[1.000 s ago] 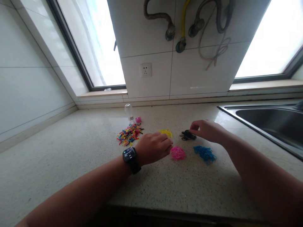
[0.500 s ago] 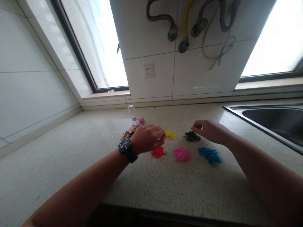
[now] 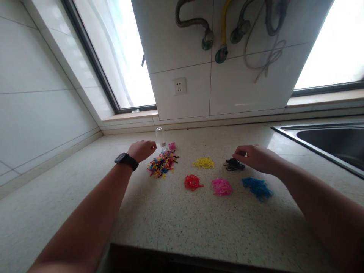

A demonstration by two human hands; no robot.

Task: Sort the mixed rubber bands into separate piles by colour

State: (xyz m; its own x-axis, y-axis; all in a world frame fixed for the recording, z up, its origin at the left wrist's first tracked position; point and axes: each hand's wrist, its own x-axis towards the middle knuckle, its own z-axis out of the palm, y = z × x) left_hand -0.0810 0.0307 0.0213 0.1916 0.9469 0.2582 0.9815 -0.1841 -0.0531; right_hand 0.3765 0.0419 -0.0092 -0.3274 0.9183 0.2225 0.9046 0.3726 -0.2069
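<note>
My left hand (image 3: 143,150), with a black watch (image 3: 126,161) on its wrist, hovers just left of a mixed heap of small coloured rubber bands (image 3: 162,163). Its fingers are curled in, and I cannot make out anything in them. My right hand (image 3: 253,157) has thumb and fingertips pinched together at the edge of a pile of black rubber bands (image 3: 234,164); what lies between the tips is too small to see. Sorted by colour, yellow (image 3: 203,163), red (image 3: 192,182), pink (image 3: 222,187) and blue (image 3: 257,188) rubber band piles lie between and in front of the hands.
Behind the mixed heap stand a clear bottle (image 3: 160,138) and a small pink object (image 3: 172,146). A steel sink (image 3: 287,131) is set into the speckled counter (image 3: 159,220) at right. Hoses (image 3: 223,26) and a socket (image 3: 180,86) are on the tiled wall.
My left hand has moved left, from beside the pink pile, across the red pile, to the left side of the mixed heap, uncovering the red pile. My right hand stays by the black pile.
</note>
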